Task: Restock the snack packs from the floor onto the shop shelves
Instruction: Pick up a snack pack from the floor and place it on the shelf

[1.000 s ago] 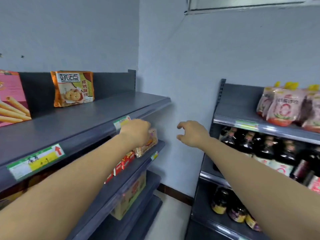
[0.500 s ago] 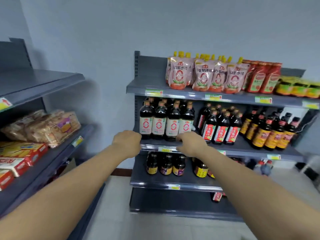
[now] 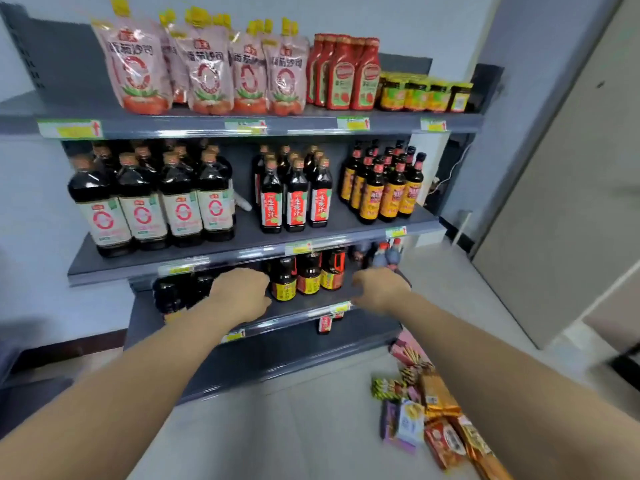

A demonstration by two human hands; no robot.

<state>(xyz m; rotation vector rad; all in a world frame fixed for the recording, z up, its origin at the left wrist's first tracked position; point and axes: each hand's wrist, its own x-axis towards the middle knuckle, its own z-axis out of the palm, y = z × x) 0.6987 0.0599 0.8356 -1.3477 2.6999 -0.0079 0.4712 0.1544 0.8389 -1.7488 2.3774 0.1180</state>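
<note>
A heap of snack packs (image 3: 426,407) lies on the floor at the lower right, in orange, pink, purple and red wrappers, partly hidden by my right forearm. My left hand (image 3: 240,294) and my right hand (image 3: 379,289) are stretched out in front of me at the height of the lower sauce shelf. Both hold nothing and their fingers are loosely curled. The snack heap lies well below and to the right of my right hand.
A grey shelf unit (image 3: 242,252) stands ahead with sauce pouches (image 3: 204,64) and ketchup bottles (image 3: 346,72) on top and dark soy-sauce bottles (image 3: 156,199) below. A beige door or panel (image 3: 568,188) is at the right. Light floor tiles (image 3: 277,431) stretch in front.
My view has swung right from the snack shelves to the sauce shelves and tilted down, bringing the floor heap into sight. My left hand has let go of the pack it placed.
</note>
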